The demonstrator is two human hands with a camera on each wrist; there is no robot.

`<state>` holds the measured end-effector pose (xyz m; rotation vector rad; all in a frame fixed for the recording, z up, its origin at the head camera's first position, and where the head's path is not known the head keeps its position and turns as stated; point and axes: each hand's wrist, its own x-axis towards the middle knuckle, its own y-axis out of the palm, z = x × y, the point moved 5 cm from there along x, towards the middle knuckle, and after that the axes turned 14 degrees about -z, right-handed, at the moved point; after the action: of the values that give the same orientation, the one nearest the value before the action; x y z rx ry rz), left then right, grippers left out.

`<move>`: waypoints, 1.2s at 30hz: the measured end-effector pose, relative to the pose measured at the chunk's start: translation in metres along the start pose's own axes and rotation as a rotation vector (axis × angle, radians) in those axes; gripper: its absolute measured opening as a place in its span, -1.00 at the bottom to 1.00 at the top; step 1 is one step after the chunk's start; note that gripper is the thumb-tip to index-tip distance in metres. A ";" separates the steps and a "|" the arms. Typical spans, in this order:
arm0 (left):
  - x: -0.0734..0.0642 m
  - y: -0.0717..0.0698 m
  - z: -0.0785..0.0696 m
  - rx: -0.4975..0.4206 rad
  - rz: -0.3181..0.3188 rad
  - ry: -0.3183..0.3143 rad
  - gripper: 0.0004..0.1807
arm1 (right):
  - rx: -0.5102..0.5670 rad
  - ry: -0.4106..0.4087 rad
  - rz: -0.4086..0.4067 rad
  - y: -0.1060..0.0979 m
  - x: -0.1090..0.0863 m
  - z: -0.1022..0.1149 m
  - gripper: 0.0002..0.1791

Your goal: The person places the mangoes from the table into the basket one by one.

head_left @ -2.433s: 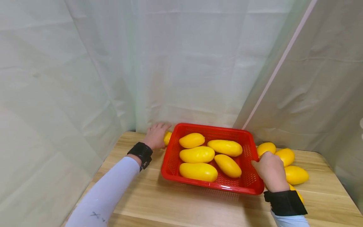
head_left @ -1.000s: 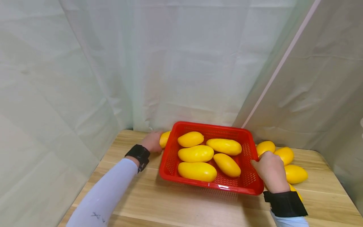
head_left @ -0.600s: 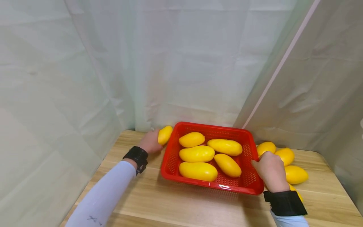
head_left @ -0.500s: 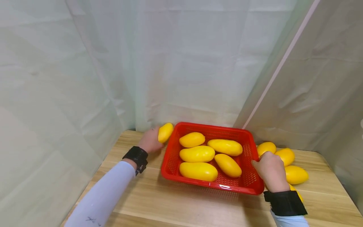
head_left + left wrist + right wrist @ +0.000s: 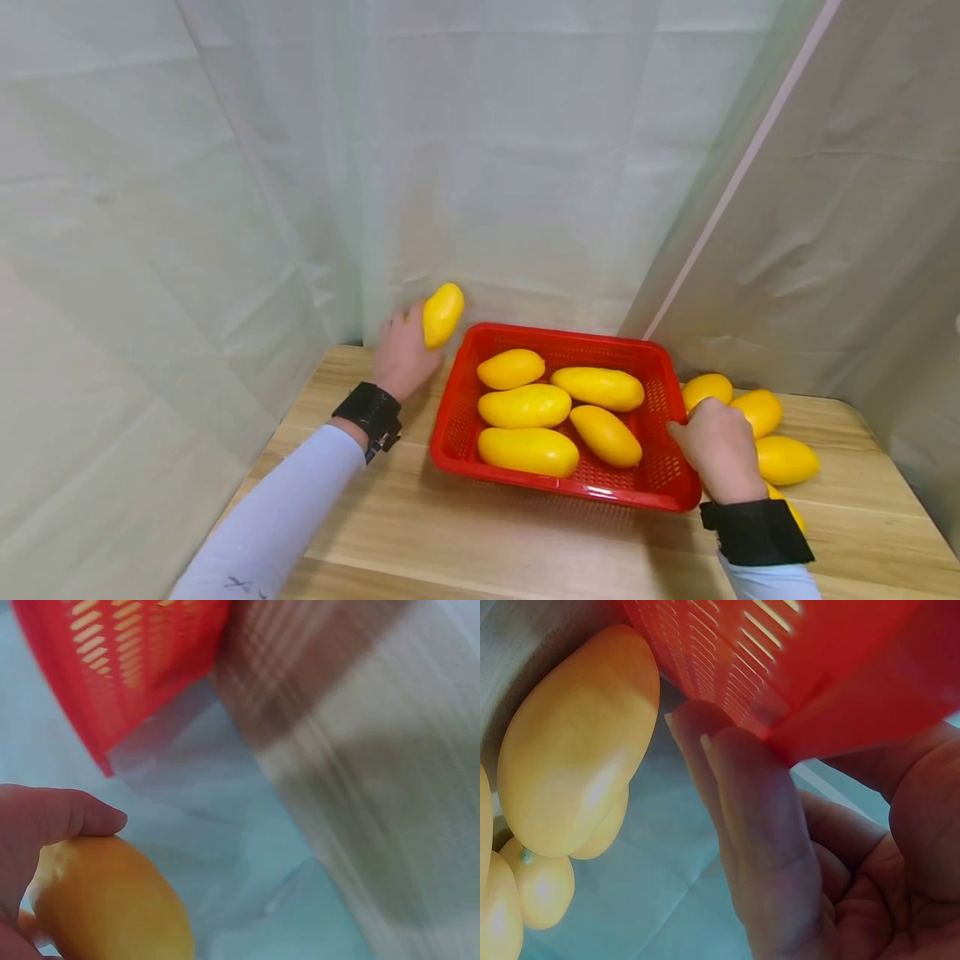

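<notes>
My left hand (image 5: 405,354) grips a yellow mango (image 5: 443,315), raised at the back left beside the basket. In the left wrist view the thumb lies over this mango (image 5: 112,900). A red perforated plastic basket (image 5: 442,425) sits in the middle with several mangoes (image 5: 525,407) lying in it. At its right side my right hand (image 5: 720,450) holds the rim. The right wrist view shows fingers (image 5: 757,802) curled against the outside of the basket wall (image 5: 832,690), with the thumb on the other side.
Several loose mangoes (image 5: 786,461) lie on the wooden table (image 5: 480,550) to the right of the basket, partly hidden by the right hand. Pale curtains (image 5: 510,167) hang close behind the table's back edge and at both sides.
My left hand has taken hold of the mango behind the basket's left side and lifted it up from the table. The right hand and the basket stay in place.
</notes>
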<state>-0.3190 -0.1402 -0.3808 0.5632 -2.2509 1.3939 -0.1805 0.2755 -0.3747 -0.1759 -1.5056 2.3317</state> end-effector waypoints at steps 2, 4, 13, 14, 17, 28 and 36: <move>0.002 -0.003 -0.006 -0.014 -0.008 0.008 -0.14 | -0.009 -0.005 -0.005 -0.001 0.000 0.000 -0.61; 0.004 -0.006 -0.013 -0.032 -0.013 0.017 -0.14 | -0.018 -0.011 -0.010 -0.001 0.001 0.000 -0.62; -0.001 -0.022 -0.060 -0.120 -0.012 0.099 -0.06 | -0.014 -0.008 0.000 0.000 0.002 -0.001 -0.60; -0.003 -0.024 -0.065 -0.125 -0.010 0.114 -0.05 | -0.015 -0.010 -0.002 0.000 0.002 -0.001 -0.60; -0.008 -0.026 -0.082 -0.155 0.003 0.159 -0.05 | -0.014 -0.013 -0.005 0.001 0.003 -0.001 -0.60; -0.039 -0.024 -0.138 -0.229 0.181 0.319 -0.02 | -0.012 -0.017 -0.012 0.001 0.003 0.000 -0.61; -0.065 -0.015 -0.179 -0.185 0.295 0.503 -0.02 | 0.000 -0.012 -0.004 0.003 0.002 0.000 -0.61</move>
<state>-0.2311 0.0232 -0.3342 -0.1766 -2.0601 1.2608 -0.1834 0.2754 -0.3770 -0.1587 -1.5099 2.3340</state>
